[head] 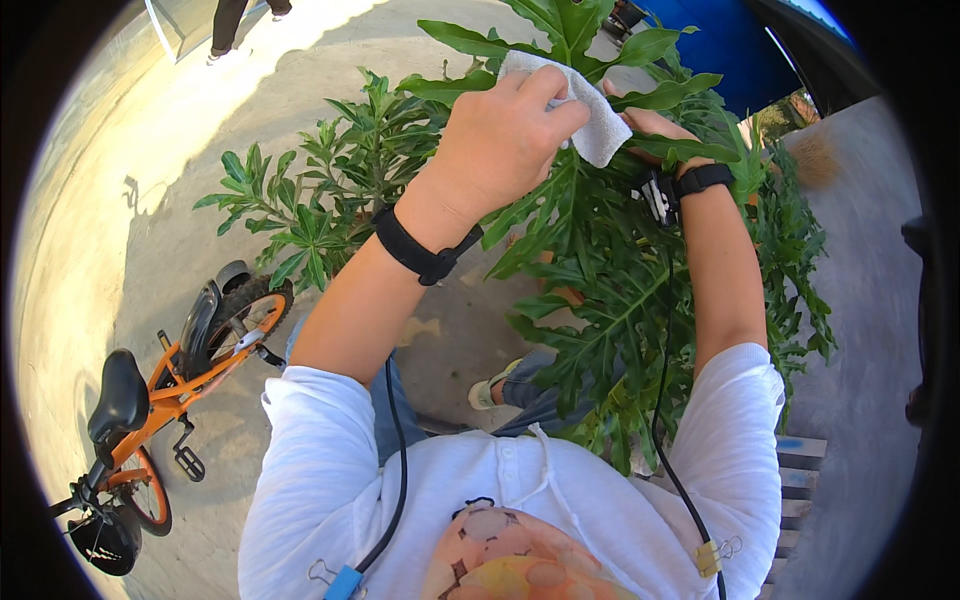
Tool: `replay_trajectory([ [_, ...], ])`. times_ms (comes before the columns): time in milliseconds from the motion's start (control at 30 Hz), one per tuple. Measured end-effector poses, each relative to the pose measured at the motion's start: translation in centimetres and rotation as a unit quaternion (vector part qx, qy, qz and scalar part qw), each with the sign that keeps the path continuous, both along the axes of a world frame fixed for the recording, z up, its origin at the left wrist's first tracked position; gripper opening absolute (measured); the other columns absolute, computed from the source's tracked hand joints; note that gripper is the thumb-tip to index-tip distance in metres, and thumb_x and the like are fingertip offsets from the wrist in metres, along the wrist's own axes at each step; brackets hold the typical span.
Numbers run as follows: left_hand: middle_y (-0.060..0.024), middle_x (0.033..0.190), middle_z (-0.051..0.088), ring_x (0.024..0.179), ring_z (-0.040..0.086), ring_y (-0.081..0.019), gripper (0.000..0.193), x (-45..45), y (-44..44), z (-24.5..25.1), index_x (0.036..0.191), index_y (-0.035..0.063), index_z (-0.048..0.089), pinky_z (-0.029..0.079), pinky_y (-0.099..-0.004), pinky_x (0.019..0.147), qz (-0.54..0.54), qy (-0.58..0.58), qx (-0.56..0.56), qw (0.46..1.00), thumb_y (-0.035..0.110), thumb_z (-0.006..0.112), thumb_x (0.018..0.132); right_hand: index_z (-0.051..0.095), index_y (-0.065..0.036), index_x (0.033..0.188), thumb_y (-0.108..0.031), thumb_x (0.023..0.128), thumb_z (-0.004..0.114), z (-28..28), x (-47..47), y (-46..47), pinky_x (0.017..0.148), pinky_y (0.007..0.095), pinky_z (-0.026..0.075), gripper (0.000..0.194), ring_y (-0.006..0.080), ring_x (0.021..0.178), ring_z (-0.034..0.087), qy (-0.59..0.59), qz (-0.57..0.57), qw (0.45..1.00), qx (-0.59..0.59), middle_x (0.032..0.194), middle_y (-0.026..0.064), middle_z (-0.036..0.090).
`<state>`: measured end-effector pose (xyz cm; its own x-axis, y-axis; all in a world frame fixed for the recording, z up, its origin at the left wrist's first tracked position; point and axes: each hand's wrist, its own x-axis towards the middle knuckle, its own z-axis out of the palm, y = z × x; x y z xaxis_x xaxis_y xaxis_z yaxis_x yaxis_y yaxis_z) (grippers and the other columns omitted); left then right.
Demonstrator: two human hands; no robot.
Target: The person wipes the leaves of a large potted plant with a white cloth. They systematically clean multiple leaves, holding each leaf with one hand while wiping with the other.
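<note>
My left hand (510, 135) pinches a white terry cloth (600, 131) between thumb and fingers, pressing it on a large, deeply lobed green leaf (566, 30). Below and to the right of the cloth, my right hand (660, 126) holds that leaf from its underside. Leaf lobes and the cloth cover part of my right fingers. Both wrists wear black straps (412, 246), and a small black device (658, 196) sits at the right wrist. More lobed leaves of the plant (600, 322) hang beneath my hands.
A leafy shrub (315, 202) grows to the left. An orange bicycle (169, 390) stands on the concrete at left. Black cables (664, 360) run along both arms. A slatted pallet (799, 480) lies at lower right, and a person's legs (229, 26) show at top left.
</note>
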<state>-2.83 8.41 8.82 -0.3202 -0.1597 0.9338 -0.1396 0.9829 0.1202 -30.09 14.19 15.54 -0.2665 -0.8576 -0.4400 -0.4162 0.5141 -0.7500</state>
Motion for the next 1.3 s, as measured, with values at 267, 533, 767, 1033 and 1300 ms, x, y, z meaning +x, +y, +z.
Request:
replay_trajectory([
  [267, -0.0061, 0.094, 0.057, 0.086, 0.062, -0.0236, 0.022, -2.9, 3.8, -1.8, 0.089, 0.0091, 0.063, 0.054, -0.0346, 0.059, -0.014, -0.141, -0.016, 0.99, 0.005, 0.066, 0.067, 0.047, 0.005, 0.138, -0.055, 0.101, 0.036, 0.4, -0.4, 1.5, 0.105, 0.0324, 0.039, 0.072, 0.0179, 0.113, 0.057, -0.017, 0.135, 0.99, 0.028, 0.132, 0.0162, 0.058],
  [533, -0.01, 0.092, 0.06, 0.086, 0.064, -0.0264, 0.02, -6.2, 2.8, -5.6, 0.092, 0.0041, 0.066, 0.056, -0.0354, 0.064, 0.026, -0.198, 0.02, 0.98, 0.006, 0.063, 0.072, 0.039, -0.011, 0.146, -0.059, 0.097, 0.044, 0.0, -0.2, 2.0, 0.099, 0.0293, 0.046, 0.069, 0.0144, 0.12, 0.053, -0.073, 0.138, 0.988, -0.005, 0.138, 0.0122, 0.054],
  [767, -0.0078, 0.094, 0.059, 0.085, 0.063, -0.0244, 0.02, -7.0, 2.7, -6.1, 0.094, 0.0048, 0.065, 0.056, -0.0345, 0.062, 0.049, -0.185, 0.016, 0.981, 0.007, 0.06, 0.075, 0.041, -0.023, 0.148, -0.028, 0.1, 0.053, 1.0, -1.1, 3.7, 0.108, 0.0273, 0.039, 0.049, 0.0136, 0.126, 0.049, -0.21, 0.103, 0.971, -0.043, 0.143, 0.0073, 0.05],
  [1033, -0.0058, 0.1, 0.058, 0.09, 0.062, -0.0234, 0.027, -7.8, 2.8, -5.8, 0.102, 0.0069, 0.065, 0.056, -0.0342, 0.063, 0.056, -0.172, 0.015, 0.983, 0.007, 0.06, 0.075, 0.046, -0.021, 0.146, -0.037, 0.101, 0.047, 3.8, -0.5, 6.1, 0.099, 0.035, 0.043, 0.047, 0.0203, 0.113, 0.057, 0.284, 0.216, 0.934, -0.02, 0.135, 0.0032, 0.058],
  [1300, -0.0081, 0.101, 0.058, 0.092, 0.062, -0.0281, 0.035, -8.2, 1.7, -6.0, 0.104, 0.0081, 0.065, 0.055, -0.0384, 0.07, 0.027, -0.164, 0.069, 0.984, 0.001, 0.063, 0.07, 0.059, -0.01, 0.132, -0.053, 0.099, 0.042, 1.6, -1.1, 7.0, 0.09, 0.0265, 0.043, 0.056, 0.0135, 0.105, 0.057, 0.079, -0.063, 0.991, -0.088, 0.128, 0.0064, 0.058],
])
